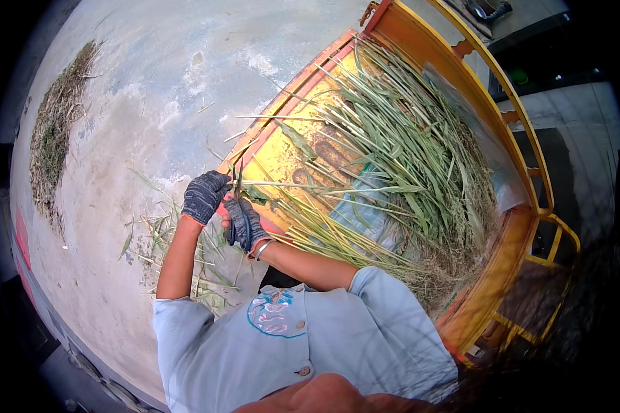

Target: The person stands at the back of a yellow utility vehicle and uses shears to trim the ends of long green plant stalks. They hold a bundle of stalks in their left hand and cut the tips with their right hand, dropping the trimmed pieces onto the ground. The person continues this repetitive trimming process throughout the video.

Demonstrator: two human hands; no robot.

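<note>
One stalk [275, 184] is reaching over the edge of the cart [274, 160] into my left hand [205, 197], which is holding it; beside it, my right hand [245, 221] is gripping scissors [238, 182]. More stalks [420, 151] are lying on the cart, cuttings [212, 297] left of it.

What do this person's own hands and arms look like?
The left hand and right hand wear dark grey knitted fabric gloves with orange cuff edges. A silver, curved bracelet sits at the right wrist. Short, pale blue cloth sleeves leave the forearms bare.
</note>
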